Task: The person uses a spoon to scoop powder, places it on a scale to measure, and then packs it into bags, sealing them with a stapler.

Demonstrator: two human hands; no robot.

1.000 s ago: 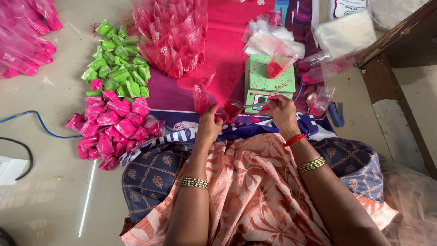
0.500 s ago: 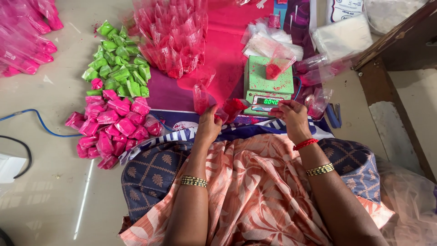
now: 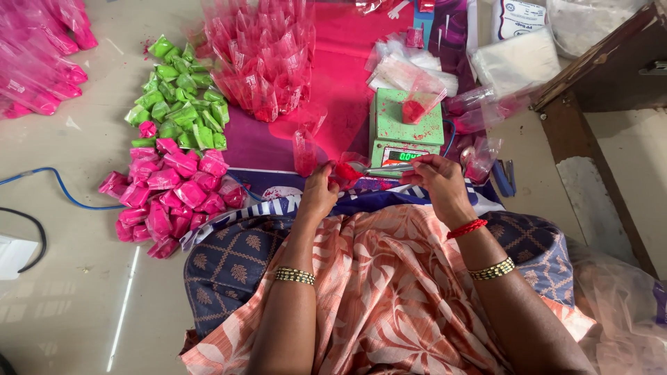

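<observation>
Red powder is going into a small clear pouch [image 3: 345, 169] that my left hand [image 3: 318, 196] is pinching open just in front of the green scale [image 3: 406, 128]. My right hand [image 3: 436, 179] is gripping 1 metal spoon [image 3: 379, 169]; I'm keeping its tip inside the mouth, tipping slowly.

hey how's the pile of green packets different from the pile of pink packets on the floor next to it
The green packets are bright green and lie farther from the person; the pink packets are magenta and lie nearer, close by the left knee. The pink packets look plumper and bigger, the green ones smaller and flatter. Both are heaps of small filled, sealed plastic packets on the bare floor, touching where they meet.
</observation>
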